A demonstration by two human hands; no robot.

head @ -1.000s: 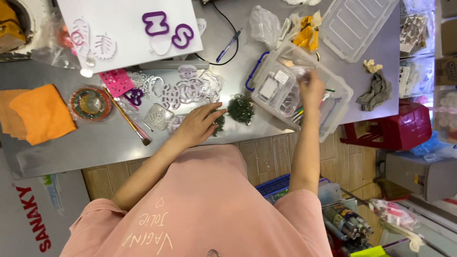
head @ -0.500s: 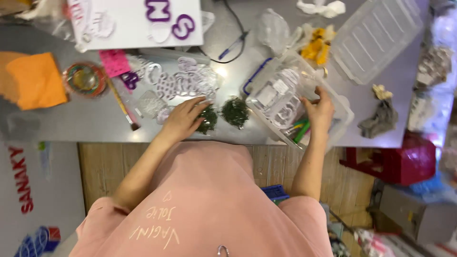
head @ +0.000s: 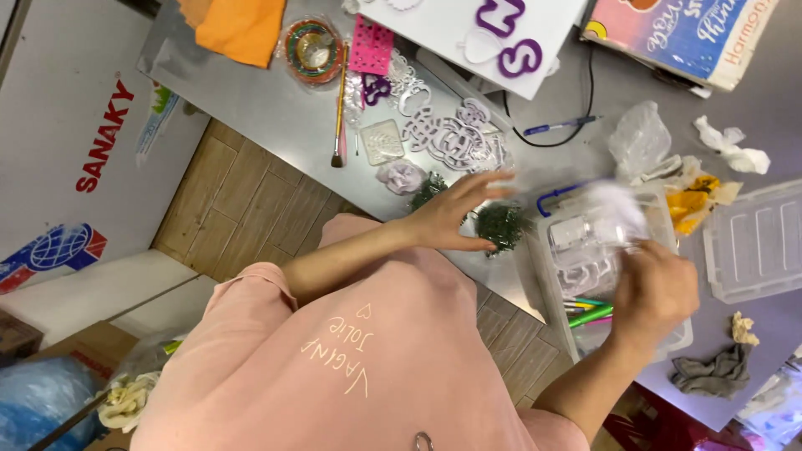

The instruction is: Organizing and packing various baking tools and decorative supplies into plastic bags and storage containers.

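Since half a second earlier, we had lifted our right hand point(head: 653, 292) up out of the clear plastic box point(head: 585, 276) at the right of the frame, and it came away closed around a small clear packet point(head: 614, 219), which was blurred by motion, so we could not tell exactly how the fingers sat on it. Our left hand point(head: 451, 219) had shifted a little toward the centre of the frame; its fingers point(head: 480, 188) were spread apart and stretched out, the tips just touching one of two dark green tufts point(head: 499, 225) lying on the grey table point(head: 251, 100). The second tuft point(head: 428, 189) lay just above the hand, beside a pale lilac flower shape point(head: 402, 176). We counted two purple letter cutters point(head: 510, 38) on the white board point(head: 434, 29) at the top, one paintbrush point(head: 339, 104) left of the heap of white cutters point(head: 447, 134), one orange cloth point(head: 241, 27) in the upper left, one blue pen point(head: 560, 127), and a few green markers point(head: 590, 313) inside the box. One clear lid point(head: 756, 242) lay at the right edge, well apart from both hands.
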